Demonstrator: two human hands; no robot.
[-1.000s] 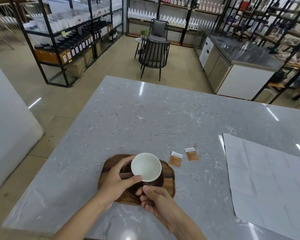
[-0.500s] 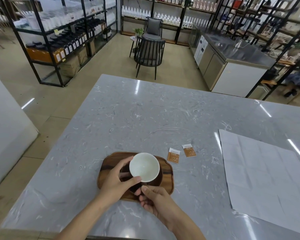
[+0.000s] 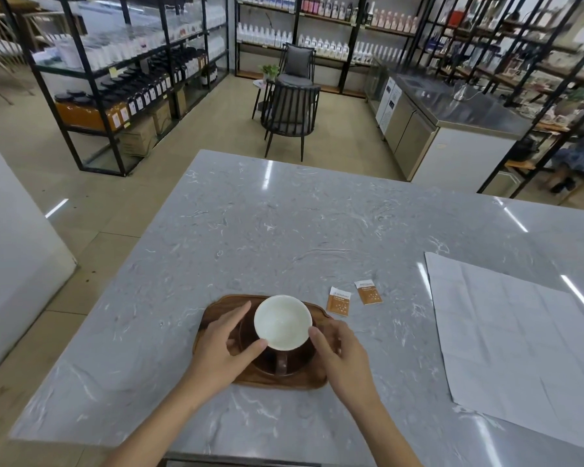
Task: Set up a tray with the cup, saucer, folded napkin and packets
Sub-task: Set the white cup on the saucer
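Observation:
A white-lined cup (image 3: 282, 320) stands on a dark brown saucer (image 3: 299, 362), which sits on a wooden tray (image 3: 216, 311) near the table's front edge. The cup's brown handle points toward me. My left hand (image 3: 223, 345) lies spread at the cup's left side, its thumb tip touching the cup wall. At the cup's right, my right hand (image 3: 344, 358) touches the rim with its thumb, fingers loosely bent over the saucer's edge. Two orange packets (image 3: 339, 301) (image 3: 368, 292) lie on the table just right of the tray. A large unfolded white napkin sheet (image 3: 520, 348) lies flat further right.
The grey marble table (image 3: 300, 230) stretches away beyond the tray. Past its far edge stand a dark chair (image 3: 290, 109), black shelving racks with bottles (image 3: 125, 79) and a steel counter (image 3: 452, 106).
My left hand has loosened from its grip round the cup. My right hand has moved from the near side, by the handle, to the cup's right. The handle now shows.

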